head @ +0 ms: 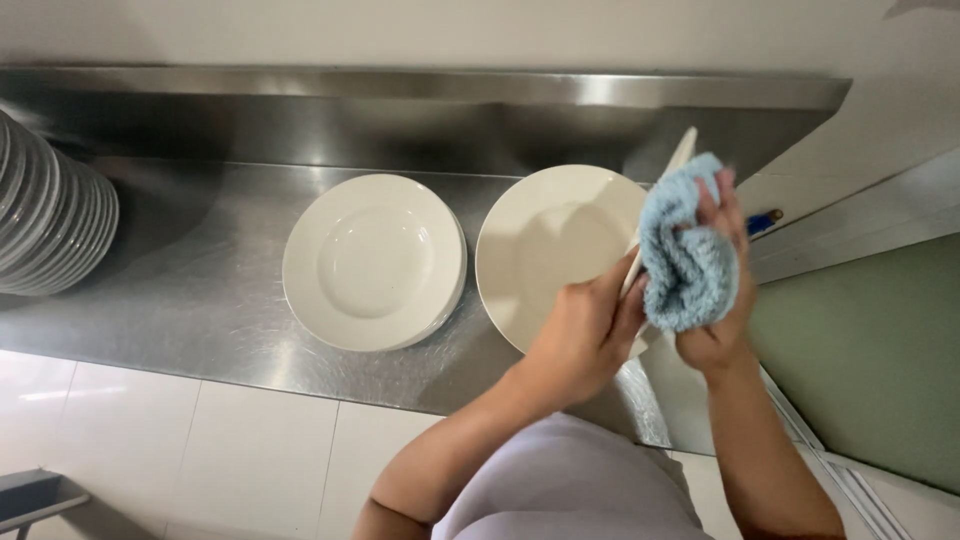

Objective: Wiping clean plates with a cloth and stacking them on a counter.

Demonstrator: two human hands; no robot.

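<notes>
Standing edge-on between left hand [580, 335] and cloth-wrapped right hand [715, 300], plate [668, 180]

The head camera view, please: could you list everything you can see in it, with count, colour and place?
Held plate: one, cream, seen edge-on, gripped at the right of the counter.
Cloth: one, light blue, fluffy, pressed against the held plate.
Flat plates: cream, lying at the middle right of the counter; number in the pile unclear.
Deep plates: cream, a low stack at the middle of the counter.
Stacked plates: a pile on its side, white, far left.
Steel counter: one, silver, with a raised back edge.
Floor tiles: white, below the counter.
Left hand: holds the plate's lower edge.
Right hand: fingers clutch the cloth.
</notes>
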